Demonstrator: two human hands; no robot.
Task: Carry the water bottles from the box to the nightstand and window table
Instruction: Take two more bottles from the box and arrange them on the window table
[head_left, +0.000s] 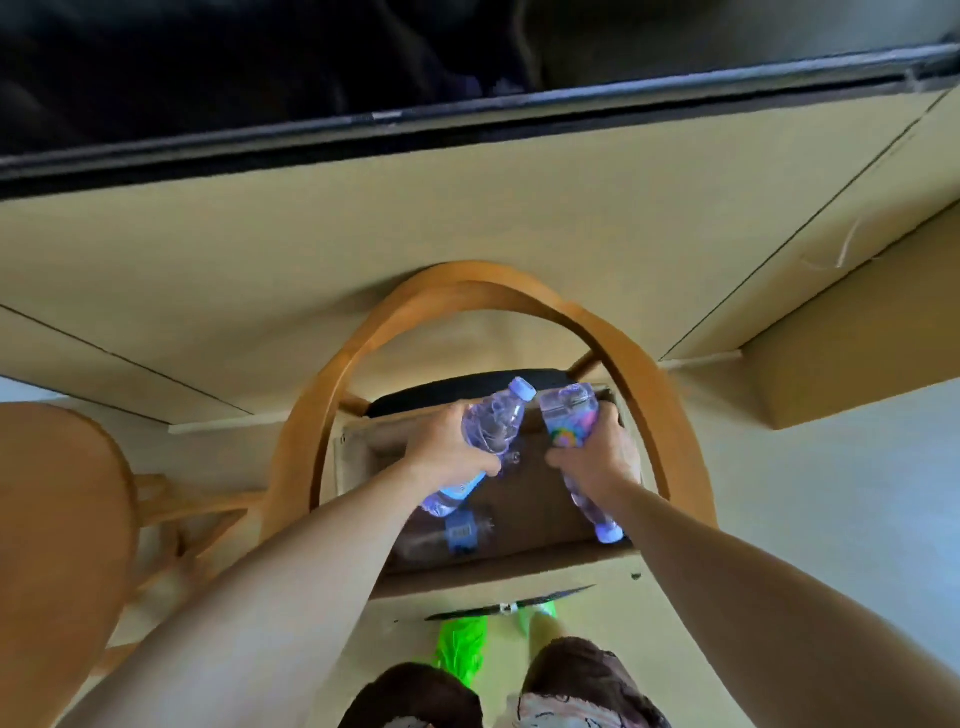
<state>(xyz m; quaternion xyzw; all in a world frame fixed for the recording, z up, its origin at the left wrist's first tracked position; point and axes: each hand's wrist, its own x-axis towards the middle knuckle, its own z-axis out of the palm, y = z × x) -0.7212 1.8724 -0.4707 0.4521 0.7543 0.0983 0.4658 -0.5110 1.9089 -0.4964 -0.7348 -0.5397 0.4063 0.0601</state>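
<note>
An open cardboard box rests on the black seat of a wooden chair, straight below me. My left hand is closed around a clear water bottle held above the box, its cap pointing up and away. My right hand grips a second water bottle with a colourful label, its cap pointing down toward me. One more bottle with a blue label lies on its side on the box floor, under my left forearm.
The chair's curved wooden back arches over the box. A second wooden chair stands at the left. A beige panelled wall and a dark window frame lie ahead. My green shoes are just before the box.
</note>
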